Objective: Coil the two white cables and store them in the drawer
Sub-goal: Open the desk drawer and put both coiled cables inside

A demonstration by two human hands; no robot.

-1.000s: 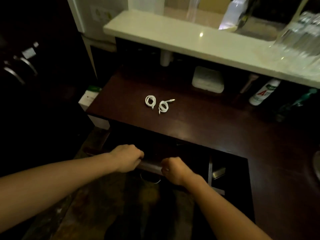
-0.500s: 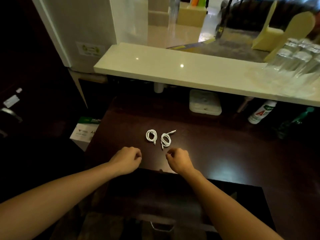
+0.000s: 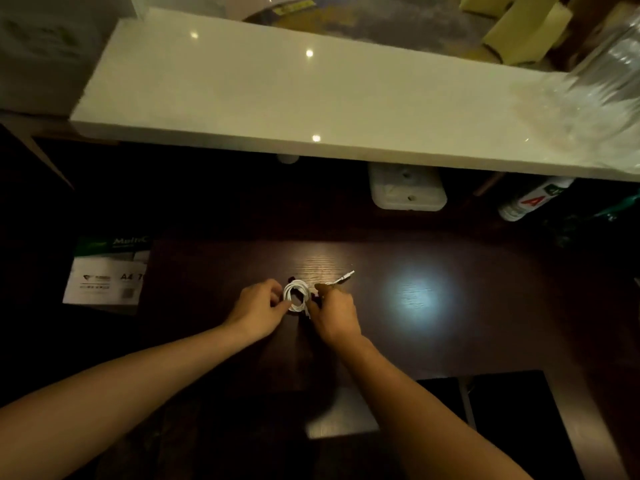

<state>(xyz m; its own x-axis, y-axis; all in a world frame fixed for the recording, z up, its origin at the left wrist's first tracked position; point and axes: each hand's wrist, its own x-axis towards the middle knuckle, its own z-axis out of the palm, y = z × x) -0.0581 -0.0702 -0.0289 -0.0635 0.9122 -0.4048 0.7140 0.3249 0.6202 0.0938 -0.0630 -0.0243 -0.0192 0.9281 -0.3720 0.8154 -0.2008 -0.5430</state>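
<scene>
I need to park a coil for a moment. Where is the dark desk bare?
Bare: the dark desk right of the right hand, around the light glare, and the strip left of the left hand. Crowded: between the hands, where the white cables lie, and the back by the bottle.

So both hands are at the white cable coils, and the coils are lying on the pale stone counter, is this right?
Not quite. The left hand and right hand are at the white cable coils, but the coils lie on the dark wooden desk, below the pale stone counter. The head view shows this.
</scene>
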